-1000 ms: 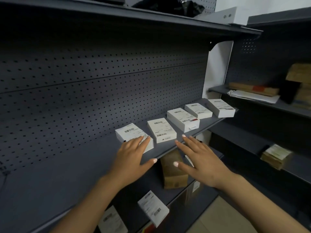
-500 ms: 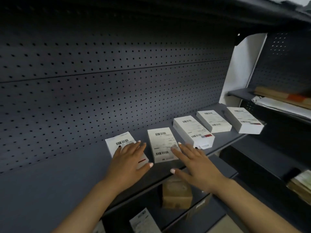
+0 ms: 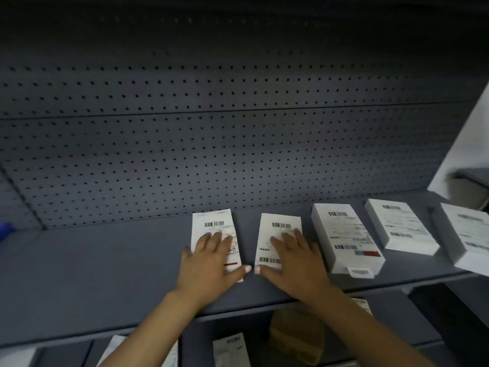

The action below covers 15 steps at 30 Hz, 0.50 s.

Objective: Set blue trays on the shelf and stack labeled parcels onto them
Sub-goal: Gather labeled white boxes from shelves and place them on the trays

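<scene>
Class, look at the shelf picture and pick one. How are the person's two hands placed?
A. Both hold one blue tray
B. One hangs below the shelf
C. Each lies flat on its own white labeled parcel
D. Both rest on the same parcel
C: the left hand lies flat on the leftmost parcel, and the right hand lies flat on the second parcel beside it.

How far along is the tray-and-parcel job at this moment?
Done: five white labeled parcels lie in a row on the grey shelf, but directly on it. In hand: left hand and right hand each rest flat on a parcel. Left: no tray sits under them; only something blue shows at the far left edge.
</scene>
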Available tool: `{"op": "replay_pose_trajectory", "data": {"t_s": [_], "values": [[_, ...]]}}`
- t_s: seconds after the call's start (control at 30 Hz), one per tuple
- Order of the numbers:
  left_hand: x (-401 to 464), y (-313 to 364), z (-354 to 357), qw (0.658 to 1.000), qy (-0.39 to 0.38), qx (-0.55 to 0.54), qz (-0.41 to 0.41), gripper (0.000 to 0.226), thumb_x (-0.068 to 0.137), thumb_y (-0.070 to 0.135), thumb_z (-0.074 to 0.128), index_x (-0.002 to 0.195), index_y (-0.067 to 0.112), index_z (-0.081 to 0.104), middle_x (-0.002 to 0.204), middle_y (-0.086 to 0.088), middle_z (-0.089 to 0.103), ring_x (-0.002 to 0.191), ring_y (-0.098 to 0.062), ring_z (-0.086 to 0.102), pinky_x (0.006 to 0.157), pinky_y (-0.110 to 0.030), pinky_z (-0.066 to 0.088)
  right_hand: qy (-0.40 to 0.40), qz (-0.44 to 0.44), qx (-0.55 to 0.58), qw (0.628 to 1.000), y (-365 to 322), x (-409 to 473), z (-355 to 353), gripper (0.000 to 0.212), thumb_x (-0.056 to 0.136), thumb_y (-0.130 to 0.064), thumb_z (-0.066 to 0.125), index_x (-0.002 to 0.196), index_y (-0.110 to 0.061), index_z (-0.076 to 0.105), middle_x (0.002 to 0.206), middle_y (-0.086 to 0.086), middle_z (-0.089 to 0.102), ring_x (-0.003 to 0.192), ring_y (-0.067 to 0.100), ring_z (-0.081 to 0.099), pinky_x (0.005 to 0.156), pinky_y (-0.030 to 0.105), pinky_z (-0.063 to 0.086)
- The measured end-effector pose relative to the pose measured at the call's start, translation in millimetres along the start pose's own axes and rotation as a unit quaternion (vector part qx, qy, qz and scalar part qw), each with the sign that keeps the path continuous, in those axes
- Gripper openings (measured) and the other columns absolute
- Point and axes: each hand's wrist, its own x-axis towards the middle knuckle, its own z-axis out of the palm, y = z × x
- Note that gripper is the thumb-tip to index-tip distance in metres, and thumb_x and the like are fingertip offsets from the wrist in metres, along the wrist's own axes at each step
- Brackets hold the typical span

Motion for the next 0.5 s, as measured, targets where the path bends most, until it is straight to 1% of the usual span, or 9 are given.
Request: {"op": "replay_pose_trajectory", "data": {"t_s": [0.03, 0.1, 0.17, 0.27, 0.33, 0.37, 0.43, 0.5], "values": [[-0.3, 2.9, 1.5, 1.0, 0.004, -0.007, -0.013, 0.105, 0.058, 0.086, 0.005, 0.147, 0.033, 0.019, 0.158, 0.008, 0.012, 0.144, -0.015, 0.006, 0.109, -0.05, 0.027, 0.009, 0.002, 0.002, 1.0, -0.5, 3.3, -0.4, 0.083, 0.078, -0.078, 0.033, 0.144, -0.029, 0.025, 0.156, 0.002, 0.017, 0.145, 0.027, 0.004, 0.114, 0.052, 0.016], [-0.4, 7.8, 4.2, 0.999, 0.022, -0.012, -0.029, 0.103, 0.06, 0.085, 0.012, 0.145, 0.031, 0.028, 0.155, 0.007, 0.02, 0.143, -0.016, 0.013, 0.102, -0.047, 0.037, 0.044, -0.003, 0.014, 0.999, -1.5, 8.3, 0.6, 0.075, 0.077, -0.075, 0.04, 0.133, -0.025, 0.039, 0.144, 0.005, 0.035, 0.138, 0.027, 0.021, 0.105, 0.047, 0.032], [0.4, 10.3, 9.5, 0.999, 0.039, 0.009, -0.033, 0.094, 0.065, 0.083, 0.021, 0.141, 0.028, 0.036, 0.152, 0.006, 0.03, 0.14, -0.018, 0.023, 0.095, -0.048, 0.041, 0.066, -0.007, 0.016, 0.998, -3.5, 11.2, 3.5, 0.073, 0.075, -0.077, 0.037, 0.122, -0.022, 0.044, 0.131, 0.005, 0.044, 0.129, 0.026, 0.032, 0.092, 0.043, 0.043], [0.5, 10.5, 16.7, 0.997, 0.074, 0.029, -0.025, 0.079, 0.07, 0.076, 0.037, 0.126, 0.023, 0.056, 0.136, 0.0, 0.053, 0.125, -0.023, 0.049, 0.075, -0.049, 0.049, 0.092, -0.008, 0.008, 0.996, -8.0, 11.8, 12.0, 0.079, 0.068, -0.075, 0.024, 0.115, -0.017, 0.051, 0.127, 0.011, 0.05, 0.127, 0.034, 0.037, 0.085, 0.045, 0.046], [0.0, 11.0, 19.0, 0.994, 0.102, 0.039, -0.022, 0.077, 0.07, 0.074, 0.04, 0.121, 0.021, 0.06, 0.13, -0.002, 0.058, 0.119, -0.025, 0.055, 0.069, -0.047, 0.051, 0.113, -0.011, 0.016, 0.993, -9.1, 11.0, 16.3, 0.082, 0.066, -0.072, 0.02, 0.116, -0.016, 0.053, 0.131, 0.016, 0.049, 0.131, 0.04, 0.035, 0.086, 0.049, 0.043], [-0.7, 11.6, 18.9, 0.993, 0.106, 0.04, -0.023, 0.077, 0.069, 0.074, 0.04, 0.121, 0.021, 0.06, 0.13, -0.002, 0.058, 0.118, -0.025, 0.055, 0.069, -0.047, 0.051, 0.104, -0.012, 0.014, 0.994, -8.8, 10.5, 16.8, 0.085, 0.065, -0.071, 0.016, 0.122, -0.017, 0.051, 0.137, 0.016, 0.045, 0.135, 0.04, 0.029, 0.09, 0.05, 0.04], [-1.6, 11.3, 20.2, 0.993, 0.111, 0.043, -0.024, 0.079, 0.069, 0.076, 0.04, 0.124, 0.022, 0.058, 0.132, -0.001, 0.056, 0.121, -0.025, 0.053, 0.072, -0.048, 0.051, 0.076, -0.015, 0.016, 0.997, -6.4, 8.7, 16.4, 0.09, 0.063, -0.07, 0.01, 0.133, -0.023, 0.042, 0.146, 0.014, 0.034, 0.141, 0.037, 0.017, 0.095, 0.049, 0.035], [-3.0, 12.7, 18.6, 0.995, 0.09, 0.043, -0.032, 0.086, 0.069, 0.078, 0.037, 0.132, 0.023, 0.052, 0.14, -0.001, 0.05, 0.128, -0.025, 0.046, 0.079, -0.05, 0.049, 0.069, -0.022, 0.029, 0.997, -2.0, 7.9, 15.2, 0.086, 0.068, -0.071, 0.016, 0.138, -0.026, 0.037, 0.15, 0.011, 0.027, 0.143, 0.034, 0.01, 0.098, 0.047, 0.034]]}}
